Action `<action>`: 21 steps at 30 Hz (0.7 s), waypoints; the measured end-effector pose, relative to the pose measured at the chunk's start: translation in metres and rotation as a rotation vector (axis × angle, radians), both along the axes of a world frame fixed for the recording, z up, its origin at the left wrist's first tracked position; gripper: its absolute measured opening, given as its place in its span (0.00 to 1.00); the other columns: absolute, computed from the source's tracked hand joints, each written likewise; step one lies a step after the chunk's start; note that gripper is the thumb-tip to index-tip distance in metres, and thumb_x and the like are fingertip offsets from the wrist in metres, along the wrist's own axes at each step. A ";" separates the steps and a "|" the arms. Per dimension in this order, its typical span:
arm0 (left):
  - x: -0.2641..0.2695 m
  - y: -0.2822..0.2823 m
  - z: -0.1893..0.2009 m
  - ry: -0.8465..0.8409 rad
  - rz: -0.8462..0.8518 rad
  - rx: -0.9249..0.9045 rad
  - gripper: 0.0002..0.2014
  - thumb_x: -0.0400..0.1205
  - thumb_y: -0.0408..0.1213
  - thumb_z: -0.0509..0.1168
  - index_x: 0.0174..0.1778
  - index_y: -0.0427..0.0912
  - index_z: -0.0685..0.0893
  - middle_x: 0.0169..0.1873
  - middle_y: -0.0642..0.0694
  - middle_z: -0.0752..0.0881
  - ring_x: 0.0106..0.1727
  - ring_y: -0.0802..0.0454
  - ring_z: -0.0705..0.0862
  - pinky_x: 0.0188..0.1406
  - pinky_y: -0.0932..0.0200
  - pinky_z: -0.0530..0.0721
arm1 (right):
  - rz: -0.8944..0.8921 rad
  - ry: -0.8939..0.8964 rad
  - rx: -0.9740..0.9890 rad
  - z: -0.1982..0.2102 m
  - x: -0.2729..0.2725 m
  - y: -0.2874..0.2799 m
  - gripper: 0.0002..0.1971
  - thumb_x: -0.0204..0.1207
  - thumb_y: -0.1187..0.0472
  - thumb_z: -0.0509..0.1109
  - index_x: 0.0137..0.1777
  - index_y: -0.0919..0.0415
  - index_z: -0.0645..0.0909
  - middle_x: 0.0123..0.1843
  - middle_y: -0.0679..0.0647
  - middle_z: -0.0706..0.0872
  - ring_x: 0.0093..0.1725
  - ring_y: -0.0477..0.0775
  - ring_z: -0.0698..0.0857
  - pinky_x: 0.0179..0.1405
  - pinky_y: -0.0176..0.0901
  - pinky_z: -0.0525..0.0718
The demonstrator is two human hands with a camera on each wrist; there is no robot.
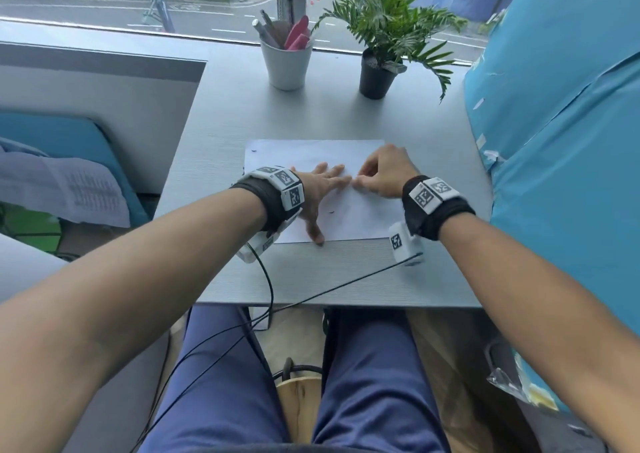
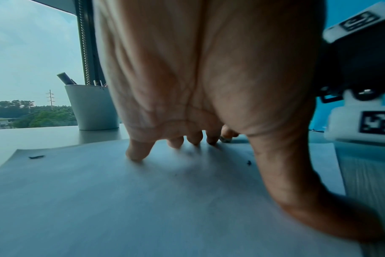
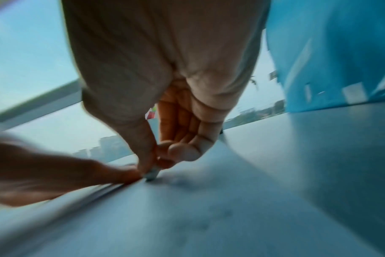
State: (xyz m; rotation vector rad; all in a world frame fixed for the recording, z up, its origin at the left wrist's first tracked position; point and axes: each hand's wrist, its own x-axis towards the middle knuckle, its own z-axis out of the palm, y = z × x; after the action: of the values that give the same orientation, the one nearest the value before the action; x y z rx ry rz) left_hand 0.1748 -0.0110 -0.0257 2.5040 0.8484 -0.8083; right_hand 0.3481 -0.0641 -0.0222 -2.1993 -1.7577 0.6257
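Observation:
A white sheet of paper [image 1: 311, 154] lies flat on the grey desk [image 1: 221, 123]. My left hand [image 1: 317, 192] rests on it with its fingers spread and straight, fingertips pressing on the paper [image 2: 99, 191]. My right hand [image 1: 356, 180] is just to the right, its tips almost touching the left fingertips. The right hand [image 3: 152, 167] pinches a small pale object [image 3: 151, 174] between thumb and forefinger and holds it against the sheet; blur hides what the object is. A few dark specks [image 1: 331, 212] lie on the paper.
At the desk's far edge stand a white pot of pens [image 1: 286, 61] and a plant in a black pot [image 1: 377, 74]. A blue partition [image 1: 554, 140] borders the right side, a grey one [image 1: 104, 81] the left. Black cables [image 1: 270, 279] hang over the near edge.

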 end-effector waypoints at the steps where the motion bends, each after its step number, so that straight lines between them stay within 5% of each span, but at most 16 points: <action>1: 0.000 0.001 0.000 0.004 0.001 0.001 0.72 0.60 0.55 0.85 0.86 0.55 0.35 0.84 0.56 0.31 0.85 0.50 0.32 0.77 0.20 0.46 | -0.042 -0.014 0.024 -0.002 0.005 0.004 0.07 0.67 0.57 0.78 0.40 0.61 0.92 0.38 0.55 0.92 0.40 0.49 0.88 0.42 0.34 0.84; 4: 0.002 0.000 0.000 0.026 -0.001 0.012 0.72 0.60 0.56 0.84 0.86 0.55 0.34 0.84 0.56 0.31 0.85 0.49 0.32 0.76 0.19 0.46 | 0.067 -0.041 0.000 -0.001 -0.014 -0.011 0.06 0.69 0.59 0.77 0.41 0.61 0.92 0.39 0.54 0.92 0.40 0.50 0.89 0.45 0.37 0.87; 8: 0.004 -0.001 0.002 0.058 -0.012 0.031 0.73 0.60 0.56 0.84 0.85 0.56 0.32 0.83 0.55 0.29 0.84 0.47 0.31 0.74 0.17 0.48 | 0.301 0.048 -0.177 -0.003 -0.052 -0.049 0.05 0.70 0.59 0.77 0.41 0.59 0.91 0.37 0.49 0.91 0.34 0.42 0.86 0.36 0.27 0.82; 15: 0.006 -0.005 0.008 0.098 -0.017 0.046 0.71 0.63 0.55 0.83 0.85 0.54 0.32 0.84 0.54 0.29 0.84 0.45 0.30 0.75 0.22 0.49 | -0.034 -0.022 0.035 -0.004 0.001 -0.004 0.07 0.68 0.58 0.78 0.40 0.61 0.92 0.39 0.56 0.92 0.35 0.46 0.85 0.30 0.24 0.75; 21: 0.007 -0.007 0.010 0.109 -0.026 0.068 0.72 0.63 0.57 0.83 0.85 0.53 0.30 0.84 0.53 0.29 0.84 0.45 0.31 0.75 0.23 0.50 | 0.259 0.036 -0.157 -0.007 -0.049 -0.051 0.05 0.71 0.58 0.78 0.42 0.59 0.91 0.37 0.49 0.90 0.33 0.41 0.84 0.32 0.21 0.76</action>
State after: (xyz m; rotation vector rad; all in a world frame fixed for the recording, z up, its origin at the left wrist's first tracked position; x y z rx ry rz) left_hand 0.1821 -0.0178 -0.0162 2.5540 0.8953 -0.9473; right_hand 0.2995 -0.1152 -0.0289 -2.0563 -2.0573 0.8838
